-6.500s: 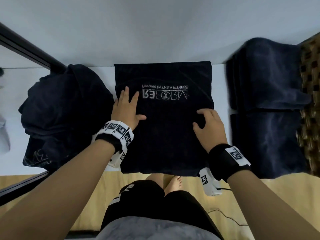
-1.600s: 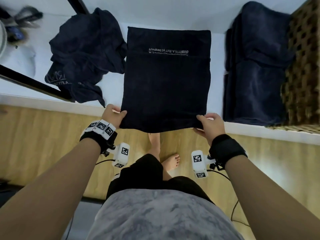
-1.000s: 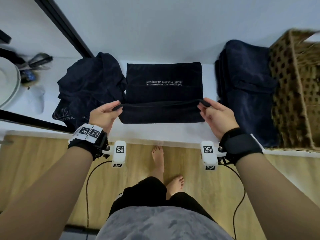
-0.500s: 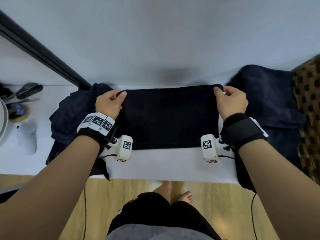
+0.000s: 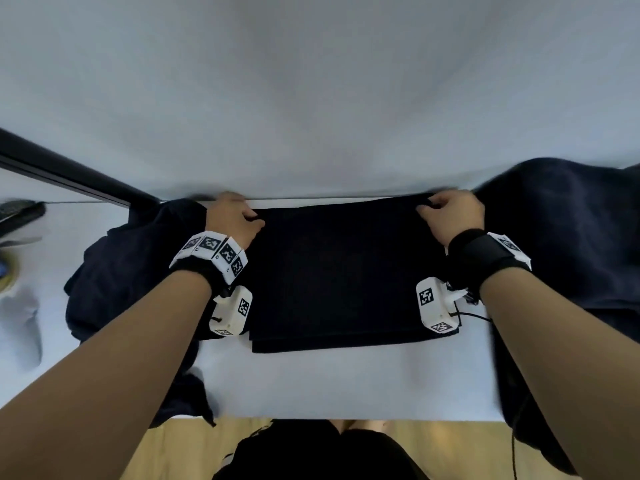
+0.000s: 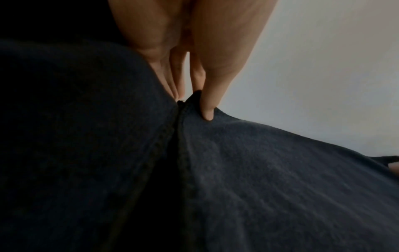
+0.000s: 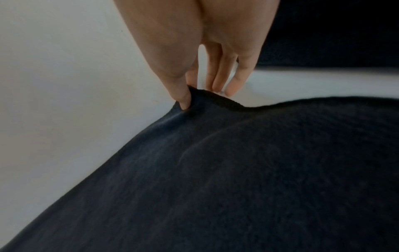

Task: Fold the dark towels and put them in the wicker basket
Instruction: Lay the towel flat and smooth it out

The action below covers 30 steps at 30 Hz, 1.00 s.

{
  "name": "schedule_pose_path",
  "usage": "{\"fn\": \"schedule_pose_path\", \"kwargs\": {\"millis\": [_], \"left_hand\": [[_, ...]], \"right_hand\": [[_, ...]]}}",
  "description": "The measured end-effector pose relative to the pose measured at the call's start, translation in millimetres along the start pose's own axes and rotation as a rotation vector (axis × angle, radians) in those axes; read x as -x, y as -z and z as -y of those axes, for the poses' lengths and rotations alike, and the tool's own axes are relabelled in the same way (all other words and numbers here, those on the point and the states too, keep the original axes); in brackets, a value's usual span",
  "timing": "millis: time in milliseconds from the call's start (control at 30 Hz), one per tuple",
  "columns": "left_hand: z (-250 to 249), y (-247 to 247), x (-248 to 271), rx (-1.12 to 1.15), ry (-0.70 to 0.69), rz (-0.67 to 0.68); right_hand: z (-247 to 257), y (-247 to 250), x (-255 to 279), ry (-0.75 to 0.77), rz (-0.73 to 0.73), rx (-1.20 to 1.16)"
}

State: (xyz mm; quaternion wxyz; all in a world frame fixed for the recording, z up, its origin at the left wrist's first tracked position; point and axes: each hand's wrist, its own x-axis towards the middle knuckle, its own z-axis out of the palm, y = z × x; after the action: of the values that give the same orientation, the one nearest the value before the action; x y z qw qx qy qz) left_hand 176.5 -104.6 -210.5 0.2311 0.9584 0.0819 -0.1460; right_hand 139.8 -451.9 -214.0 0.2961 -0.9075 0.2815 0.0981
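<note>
Up close, wrist views showed each hand pinching a far corner; overhead, left hand (image 5: 232, 218) and right hand (image 5: 450, 216) held the folded towel (image 5: 346, 275), long axis left-to-right.

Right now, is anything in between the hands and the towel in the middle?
No. The left hand and the right hand each pinch a far corner of the folded dark towel, thumbs pressed straight onto the cloth. Nothing sits between. The wicker basket is out of view, so the way there cannot be judged.

A white table (image 5: 339, 382) meets a pale wall (image 5: 311, 98); dark, perhaps remote-like object (image 5: 19, 213) far left.
</note>
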Motion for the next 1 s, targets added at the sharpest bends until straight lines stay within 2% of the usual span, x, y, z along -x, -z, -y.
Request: {"fn": "schedule_pose_path", "kwargs": {"millis": [133, 333, 567, 800, 1000], "left_hand": [[-2, -1, 1, -0.009, -0.028, 0.032], [-6, 5, 17, -0.073, -0.047, 0.095], [-3, 23, 51, 0.027, -0.051, -0.061], [-8, 66, 113, 0.192, -0.076, -0.18], [-29, 119, 173, 0.375, -0.087, -0.348]], "right_hand": [[5, -2, -1, 0.006, 0.028, 0.038], [7, 3, 16, -0.071, 0.032, -0.006], [1, 33, 53, -0.07, -0.065, -0.09], [2, 82, 116, -0.038, -0.223, -0.288], [11, 137, 173, 0.079, -0.372, -0.425]]}}
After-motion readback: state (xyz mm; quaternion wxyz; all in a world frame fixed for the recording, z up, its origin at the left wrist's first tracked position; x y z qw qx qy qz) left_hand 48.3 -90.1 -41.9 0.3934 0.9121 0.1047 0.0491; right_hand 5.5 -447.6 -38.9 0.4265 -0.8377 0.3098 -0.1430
